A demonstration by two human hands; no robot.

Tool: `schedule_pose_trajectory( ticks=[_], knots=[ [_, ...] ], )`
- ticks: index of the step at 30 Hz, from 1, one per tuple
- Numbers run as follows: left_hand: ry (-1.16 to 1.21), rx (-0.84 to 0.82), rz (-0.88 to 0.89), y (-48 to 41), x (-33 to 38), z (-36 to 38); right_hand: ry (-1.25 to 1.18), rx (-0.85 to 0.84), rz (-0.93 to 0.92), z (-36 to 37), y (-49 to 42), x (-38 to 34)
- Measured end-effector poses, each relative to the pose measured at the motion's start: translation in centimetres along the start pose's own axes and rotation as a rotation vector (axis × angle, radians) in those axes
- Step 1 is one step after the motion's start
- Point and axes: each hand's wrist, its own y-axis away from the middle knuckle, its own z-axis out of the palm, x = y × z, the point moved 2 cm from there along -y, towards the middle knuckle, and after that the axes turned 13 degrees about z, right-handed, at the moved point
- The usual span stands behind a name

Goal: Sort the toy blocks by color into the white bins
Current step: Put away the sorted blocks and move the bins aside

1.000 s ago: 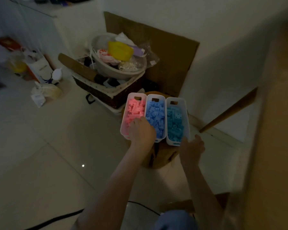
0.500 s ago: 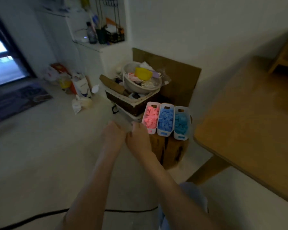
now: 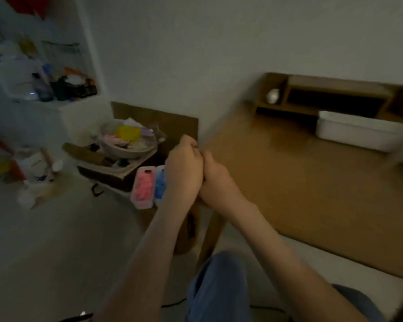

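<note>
Head view: left hand (image 3: 184, 166) and right hand (image 3: 216, 180) press together, fingers curled, any contents hidden. White bins (image 3: 147, 168) holding pink blocks (image 3: 144, 189) and blue blocks (image 3: 159, 182) sit just left. Blocks are probably light and rigid; pinch opposite sides.

— What do we find on the wooden surface (image 3: 312, 194)?
— A white bin (image 3: 358, 133) near its back edge, just beside a wooden shelf unit (image 3: 323, 89).
— And lower left?
— We see a stool (image 3: 189, 231) carrying a bin of pink blocks (image 3: 143, 187) touching a bin of blue blocks (image 3: 159, 184). A cluttered basket (image 3: 107, 177) stands on the floor (image 3: 56, 252).
</note>
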Motion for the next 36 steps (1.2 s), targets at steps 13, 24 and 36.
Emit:
schedule_pose_trajectory(
  ticks=[13, 24, 36],
  knots=[
    [0.064, -0.647, 0.457, 2.2, 18.1, 15.9, 0.621, 0.550, 0.621, -21.8, 6.3, 16.6],
    [0.101, -0.659, 0.558, 2.8, 22.6, 19.1, 0.785, 0.822, 1.031, -31.1, 9.9, 25.2],
    [0.058, -0.533, 0.882, 4.1, 24.6, 19.5, 0.731, 0.885, 0.846, -28.1, 10.2, 20.8]
  ],
)
